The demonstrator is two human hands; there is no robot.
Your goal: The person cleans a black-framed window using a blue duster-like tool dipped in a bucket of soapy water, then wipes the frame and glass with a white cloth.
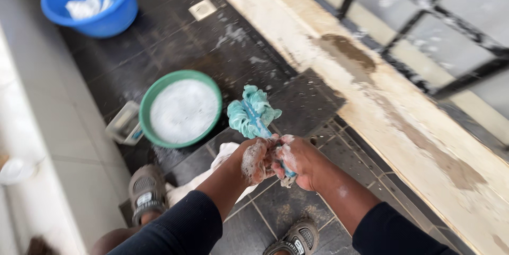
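My left hand [254,159] and my right hand [299,159] are pressed together, both covered in soap suds, and both grip a teal ruffled cloth [252,111] that sticks up and away from my fists. Dark sleeves cover both forearms. Just left of the cloth stands a green basin [149,101] filled with white foamy water. A white cloth [222,154] lies on the dark tiles under my left forearm.
A blue basin [119,13] with a white cloth inside sits at the far left. A small white container [123,123] lies beside the green basin. My sandalled feet [146,191] stand on wet dark tiles. A stained concrete ledge [382,90] with black railing [440,16] runs along the right.
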